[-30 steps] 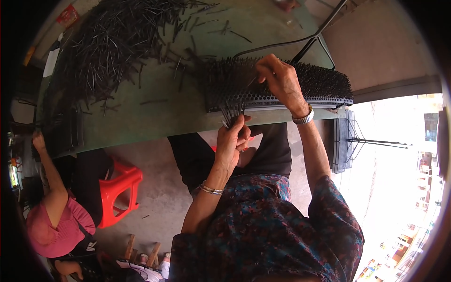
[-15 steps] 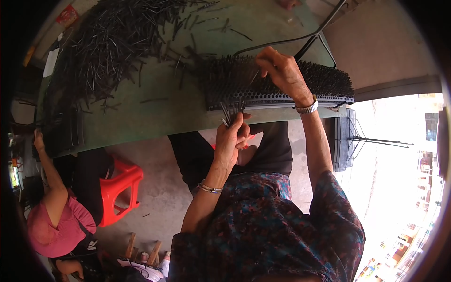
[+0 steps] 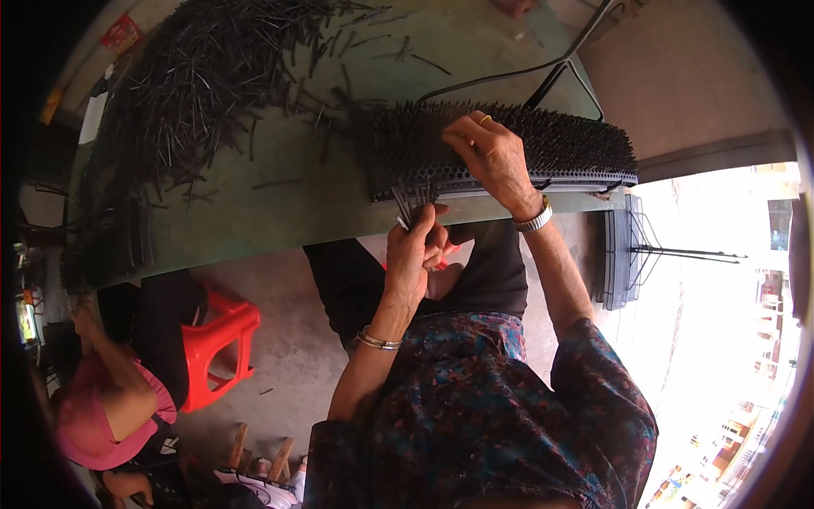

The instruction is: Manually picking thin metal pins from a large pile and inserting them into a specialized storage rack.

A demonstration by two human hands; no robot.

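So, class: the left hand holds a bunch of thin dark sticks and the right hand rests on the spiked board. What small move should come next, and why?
Probably the right hand should come back to the left hand and pick one of the dark sticks. The bunch stands upright at the near edge of the spiked board, and the right fingers look pressed among its spikes.

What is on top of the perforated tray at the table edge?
Rows of upright dark pins fill the perforated tray. The right hand rests on them mid-tray, hiding the pins beneath it. The left hand holds a small bundle of pins at the tray's front edge.
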